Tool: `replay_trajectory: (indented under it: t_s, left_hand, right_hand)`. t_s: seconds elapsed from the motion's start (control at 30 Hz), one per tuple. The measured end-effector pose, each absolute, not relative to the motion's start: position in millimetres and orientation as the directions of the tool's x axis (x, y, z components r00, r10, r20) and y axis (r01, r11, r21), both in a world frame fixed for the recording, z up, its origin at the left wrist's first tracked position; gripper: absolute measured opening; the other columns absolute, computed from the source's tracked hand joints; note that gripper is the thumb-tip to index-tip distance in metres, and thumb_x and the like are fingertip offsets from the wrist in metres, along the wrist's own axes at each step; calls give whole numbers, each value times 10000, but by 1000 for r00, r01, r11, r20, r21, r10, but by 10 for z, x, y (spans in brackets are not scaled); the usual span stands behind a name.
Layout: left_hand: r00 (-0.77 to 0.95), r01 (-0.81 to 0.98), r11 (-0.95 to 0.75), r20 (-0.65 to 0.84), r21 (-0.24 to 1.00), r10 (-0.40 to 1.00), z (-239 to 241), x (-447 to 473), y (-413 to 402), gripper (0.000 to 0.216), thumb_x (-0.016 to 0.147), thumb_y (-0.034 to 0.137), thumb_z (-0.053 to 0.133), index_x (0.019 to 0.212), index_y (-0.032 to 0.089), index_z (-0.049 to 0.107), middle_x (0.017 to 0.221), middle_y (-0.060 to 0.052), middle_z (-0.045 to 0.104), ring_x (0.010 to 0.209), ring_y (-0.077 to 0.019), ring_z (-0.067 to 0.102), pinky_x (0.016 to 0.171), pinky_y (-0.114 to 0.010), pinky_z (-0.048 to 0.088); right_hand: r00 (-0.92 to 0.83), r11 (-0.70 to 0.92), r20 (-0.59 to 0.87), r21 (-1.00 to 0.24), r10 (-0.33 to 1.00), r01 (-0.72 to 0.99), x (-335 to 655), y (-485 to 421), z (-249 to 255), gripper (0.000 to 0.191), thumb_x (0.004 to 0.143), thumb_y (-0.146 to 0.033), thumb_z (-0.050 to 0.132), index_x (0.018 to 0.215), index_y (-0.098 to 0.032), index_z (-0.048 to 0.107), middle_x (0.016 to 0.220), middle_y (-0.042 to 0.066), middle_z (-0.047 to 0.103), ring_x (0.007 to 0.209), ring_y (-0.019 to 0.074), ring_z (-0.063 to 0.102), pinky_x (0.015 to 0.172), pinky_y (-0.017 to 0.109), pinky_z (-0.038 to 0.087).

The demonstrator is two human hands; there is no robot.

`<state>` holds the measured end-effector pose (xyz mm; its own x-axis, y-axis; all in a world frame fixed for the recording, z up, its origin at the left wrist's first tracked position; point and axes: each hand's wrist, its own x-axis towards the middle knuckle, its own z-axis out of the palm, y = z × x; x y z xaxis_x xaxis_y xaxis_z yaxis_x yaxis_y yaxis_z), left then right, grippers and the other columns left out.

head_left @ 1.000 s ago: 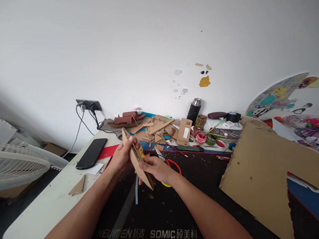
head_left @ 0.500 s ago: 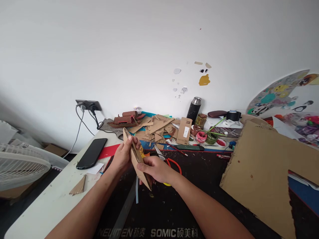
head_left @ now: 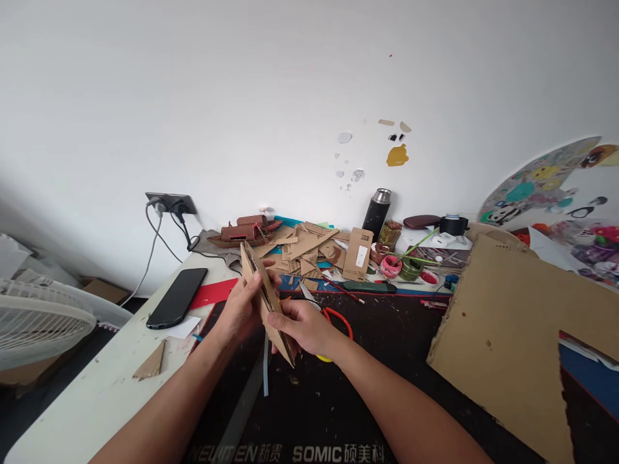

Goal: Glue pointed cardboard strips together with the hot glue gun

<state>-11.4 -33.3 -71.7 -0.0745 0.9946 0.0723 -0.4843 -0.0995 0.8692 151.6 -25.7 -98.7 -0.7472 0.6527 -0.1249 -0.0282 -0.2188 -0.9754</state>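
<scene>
Both hands hold a narrow brown cardboard piece point(head_left: 265, 303) up on its edge above the black desk mat point(head_left: 387, 374). My left hand point(head_left: 246, 299) grips its upper left part, thumb on the near face and fingers behind. My right hand point(head_left: 300, 325) pinches the lower right part, thumb on the near face, other fingers partly hidden behind it. The piece tilts, its far end higher, and its layered edge shows. Behind my right hand lie scissors with red and yellow handles point(head_left: 341, 319), partly covered. Below the cardboard a pale blue-grey strip point(head_left: 265, 374) rests on the mat.
Cardboard scraps point(head_left: 304, 248) pile up at the back, beside a brown model boat point(head_left: 246, 232). A large cardboard sheet point(head_left: 498, 341) covers the right. A black flask point(head_left: 377, 216), paint pots point(head_left: 391, 265) and a green cutter point(head_left: 370, 286) stand or lie behind. A phone point(head_left: 178, 298) is at left.
My left hand has shifted slightly down and to the right along the cardboard, its fingers more spread behind. The cardboard has turned a little; my right hand stays nearly in place.
</scene>
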Motion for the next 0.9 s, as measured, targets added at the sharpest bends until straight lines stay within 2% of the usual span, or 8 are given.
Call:
replay_trajectory:
  t_s: [0.1, 0.17, 0.3, 0.53, 0.7, 0.8, 0.9]
  left_hand:
    - [-47, -484, -57, 38, 873, 998, -698, -40, -360, 545, 706, 363, 946, 1141, 191, 669, 829, -25, 701, 723, -166, 633, 644, -242, 560]
    - [-44, -492, -29, 8, 870, 999, -691, -2, -371, 474, 726, 280, 915, 1118, 188, 665, 814, -25, 706, 743, -173, 655, 670, -248, 570]
    - [-51, -514, -5, -24, 858, 998, -691, 37, -375, 397, 736, 244, 877, 1060, 185, 657, 793, -23, 713, 722, -171, 669, 671, -256, 586]
    - [-46, -525, 19, -51, 851, 998, -684, 63, -387, 436, 689, 226, 883, 1050, 196, 641, 816, -26, 746, 713, -192, 705, 672, -298, 613]
    - [-60, -542, 0, -39, 840, 997, -684, 54, -384, 435, 695, 204, 884, 1060, 193, 646, 789, -14, 731, 653, -163, 670, 631, -267, 583]
    - [-57, -596, -4, -38, 803, 998, -650, -20, -356, 460, 707, 294, 926, 1071, 193, 663, 779, -4, 700, 651, -161, 652, 606, -262, 565]
    - [-53, -724, -21, -26, 689, 998, -586, -117, -319, 616, 728, 648, 876, 1077, 179, 681, 811, -8, 654, 684, -172, 641, 602, -286, 568]
  right_hand:
    - [-738, -214, -112, -976, 666, -45, 1517, -233, -1023, 602, 821, -776, 727, 927, -198, 600, 720, 20, 702, 540, 171, 648, 468, 252, 486]
    - [-733, -211, -117, -977, 670, -37, 1514, -220, -1038, 616, 815, -787, 725, 902, -189, 604, 706, 30, 707, 538, 172, 649, 455, 250, 481]
    - [-720, -200, -133, -980, 681, -8, 1504, -216, -1047, 625, 796, -793, 737, 872, -187, 602, 707, 35, 715, 545, 173, 653, 479, 267, 506]
    - [-718, -111, -112, -993, 687, 49, 1495, -218, -1060, 605, 830, -787, 697, 859, -189, 607, 714, 40, 708, 487, 158, 605, 435, 272, 454]
    - [-719, -122, -115, -992, 685, 43, 1491, -218, -1067, 592, 837, -785, 693, 879, -206, 578, 714, 28, 714, 490, 161, 616, 442, 271, 464]
    - [-727, -114, -115, -992, 677, 50, 1487, -240, -1055, 585, 844, -783, 689, 869, -214, 557, 709, 17, 711, 474, 146, 596, 446, 261, 452]
    - [-750, -126, -134, -990, 648, 67, 1480, -271, -1047, 580, 840, -775, 703, 874, -213, 562, 698, 8, 698, 478, 139, 589, 449, 251, 445]
